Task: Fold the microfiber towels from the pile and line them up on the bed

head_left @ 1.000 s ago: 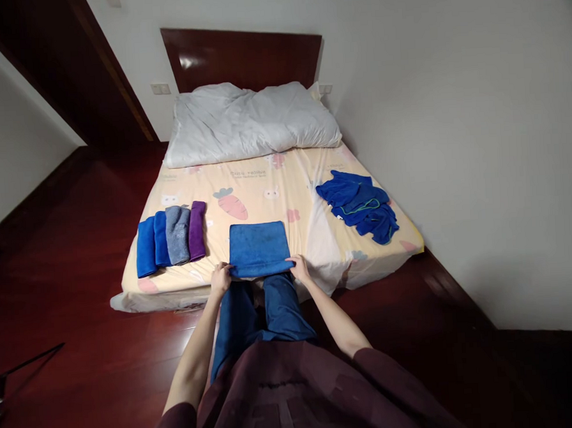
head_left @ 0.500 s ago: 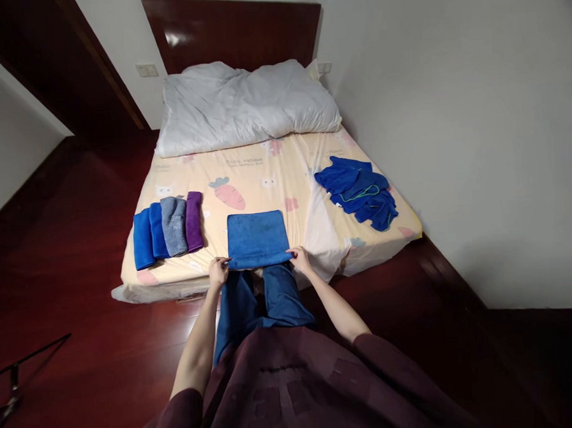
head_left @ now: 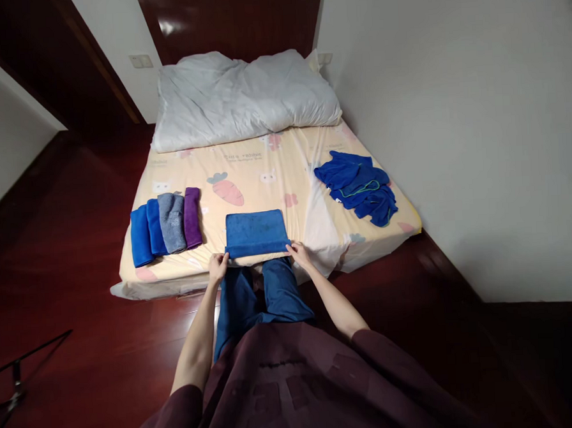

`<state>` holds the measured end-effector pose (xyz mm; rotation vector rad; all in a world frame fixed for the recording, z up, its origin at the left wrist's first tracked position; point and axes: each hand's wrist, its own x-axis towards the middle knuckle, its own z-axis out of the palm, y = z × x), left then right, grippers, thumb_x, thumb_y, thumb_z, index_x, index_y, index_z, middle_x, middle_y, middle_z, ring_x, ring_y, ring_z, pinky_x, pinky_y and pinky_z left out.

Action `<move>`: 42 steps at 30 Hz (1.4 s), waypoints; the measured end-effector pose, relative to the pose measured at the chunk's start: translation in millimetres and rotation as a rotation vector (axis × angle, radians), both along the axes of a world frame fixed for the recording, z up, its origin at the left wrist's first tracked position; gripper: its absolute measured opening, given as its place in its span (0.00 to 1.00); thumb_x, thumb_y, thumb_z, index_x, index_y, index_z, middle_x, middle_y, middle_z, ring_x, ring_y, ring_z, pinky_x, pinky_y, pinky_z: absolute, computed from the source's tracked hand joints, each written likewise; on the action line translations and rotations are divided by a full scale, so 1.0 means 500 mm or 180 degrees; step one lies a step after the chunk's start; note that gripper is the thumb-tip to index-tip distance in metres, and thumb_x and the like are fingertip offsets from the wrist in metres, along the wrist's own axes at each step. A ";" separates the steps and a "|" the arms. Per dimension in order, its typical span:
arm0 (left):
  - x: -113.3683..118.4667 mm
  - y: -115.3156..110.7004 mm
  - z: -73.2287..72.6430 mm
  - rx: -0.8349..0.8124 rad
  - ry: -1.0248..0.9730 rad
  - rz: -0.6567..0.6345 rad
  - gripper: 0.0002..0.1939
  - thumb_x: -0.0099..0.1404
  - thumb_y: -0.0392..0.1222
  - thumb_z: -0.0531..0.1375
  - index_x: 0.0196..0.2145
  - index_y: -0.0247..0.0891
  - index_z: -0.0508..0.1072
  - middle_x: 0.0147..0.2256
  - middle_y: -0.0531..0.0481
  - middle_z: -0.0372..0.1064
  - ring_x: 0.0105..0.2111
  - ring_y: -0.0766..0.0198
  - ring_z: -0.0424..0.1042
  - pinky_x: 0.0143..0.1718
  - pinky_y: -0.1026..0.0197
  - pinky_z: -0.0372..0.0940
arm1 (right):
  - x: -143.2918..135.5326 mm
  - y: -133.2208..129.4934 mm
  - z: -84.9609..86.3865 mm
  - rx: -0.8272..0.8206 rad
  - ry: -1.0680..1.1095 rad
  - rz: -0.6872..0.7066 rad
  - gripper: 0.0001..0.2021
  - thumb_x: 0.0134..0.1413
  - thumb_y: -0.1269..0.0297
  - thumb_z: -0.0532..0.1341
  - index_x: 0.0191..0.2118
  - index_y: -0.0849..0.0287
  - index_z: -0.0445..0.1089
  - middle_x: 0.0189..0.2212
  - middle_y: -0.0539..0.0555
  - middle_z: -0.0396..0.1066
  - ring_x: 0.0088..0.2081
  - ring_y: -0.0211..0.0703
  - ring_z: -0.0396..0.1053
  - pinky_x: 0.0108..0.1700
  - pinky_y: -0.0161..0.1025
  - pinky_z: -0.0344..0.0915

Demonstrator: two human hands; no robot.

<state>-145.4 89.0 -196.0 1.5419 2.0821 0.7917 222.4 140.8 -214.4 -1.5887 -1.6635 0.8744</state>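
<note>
A blue towel (head_left: 256,227) lies flat near the front edge of the bed, its near edge turned over into a narrow band. My left hand (head_left: 218,267) pinches the left end of that band, and my right hand (head_left: 298,253) pinches the right end. To the left, several rolled or folded towels stand side by side: blue ones, a grey towel (head_left: 172,223) and a purple towel (head_left: 193,217). On the right side of the bed is a crumpled heap of blue towels (head_left: 359,186), one with a green edge.
The bed (head_left: 259,167) has a pale yellow sheet with carrots and rabbits. A white quilt (head_left: 246,98) is bunched against the dark headboard (head_left: 232,22). A wall (head_left: 478,133) runs along the right. Black stand legs (head_left: 17,381) rest on the floor at lower left.
Both hands have moved slightly away from me, turning the towel's near edge further over. The folded band now lies farther up the towel, and bedsheet shows in front of it.
</note>
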 end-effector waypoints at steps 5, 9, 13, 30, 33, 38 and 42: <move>0.002 0.001 0.003 0.0039 -0.0147 0.0059 0.20 0.69 0.53 0.54 0.29 0.37 0.75 0.34 0.43 0.73 0.41 0.56 0.74 0.47 0.56 0.69 | -0.006 0.002 0.008 -0.0083 -0.0026 -0.0098 0.24 0.61 0.43 0.56 0.20 0.53 0.63 0.24 0.53 0.69 0.36 0.47 0.71 0.43 0.39 0.68; 0.004 0.003 0.003 0.0043 -0.0158 0.0139 0.21 0.69 0.54 0.54 0.29 0.36 0.76 0.33 0.42 0.74 0.40 0.55 0.74 0.46 0.55 0.69 | -0.015 0.007 0.011 -0.0141 -0.0049 -0.0266 0.24 0.60 0.43 0.58 0.20 0.53 0.63 0.22 0.55 0.72 0.36 0.50 0.72 0.42 0.40 0.68; 0.008 0.012 -0.001 0.0013 -0.0098 0.0281 0.21 0.68 0.55 0.55 0.29 0.36 0.77 0.32 0.41 0.73 0.42 0.52 0.74 0.48 0.53 0.70 | -0.027 0.011 0.012 -0.0220 -0.0032 -0.0444 0.22 0.59 0.46 0.59 0.19 0.53 0.62 0.21 0.56 0.75 0.34 0.51 0.74 0.40 0.40 0.68; 0.034 -0.025 0.025 0.0442 0.0657 -0.1509 0.23 0.73 0.40 0.50 0.63 0.39 0.66 0.68 0.41 0.58 0.70 0.53 0.53 0.70 0.46 0.52 | -0.042 -0.040 0.054 0.0878 -0.0826 0.0725 0.19 0.66 0.67 0.55 0.59 0.56 0.72 0.61 0.58 0.70 0.63 0.50 0.63 0.66 0.49 0.58; 0.049 -0.011 0.018 0.0218 0.0762 -0.1682 0.25 0.73 0.40 0.49 0.66 0.36 0.64 0.70 0.41 0.54 0.72 0.52 0.49 0.71 0.45 0.48 | -0.049 -0.038 0.039 0.0755 -0.1157 0.0973 0.24 0.63 0.71 0.55 0.63 0.57 0.69 0.65 0.58 0.65 0.67 0.50 0.59 0.68 0.52 0.54; 0.069 0.008 0.008 0.0019 0.0932 -0.1416 0.30 0.69 0.35 0.50 0.68 0.36 0.61 0.70 0.42 0.52 0.72 0.53 0.49 0.72 0.45 0.47 | -0.061 -0.030 0.021 0.0623 -0.1399 0.0915 0.27 0.61 0.76 0.53 0.65 0.58 0.66 0.68 0.58 0.61 0.69 0.49 0.56 0.69 0.52 0.52; 0.074 0.021 0.010 -0.0012 0.1126 -0.1373 0.33 0.66 0.29 0.48 0.68 0.35 0.62 0.69 0.40 0.56 0.71 0.52 0.52 0.72 0.44 0.44 | -0.074 -0.014 0.030 0.0561 -0.1568 0.0918 0.27 0.61 0.78 0.52 0.64 0.60 0.67 0.67 0.60 0.63 0.68 0.53 0.58 0.67 0.54 0.53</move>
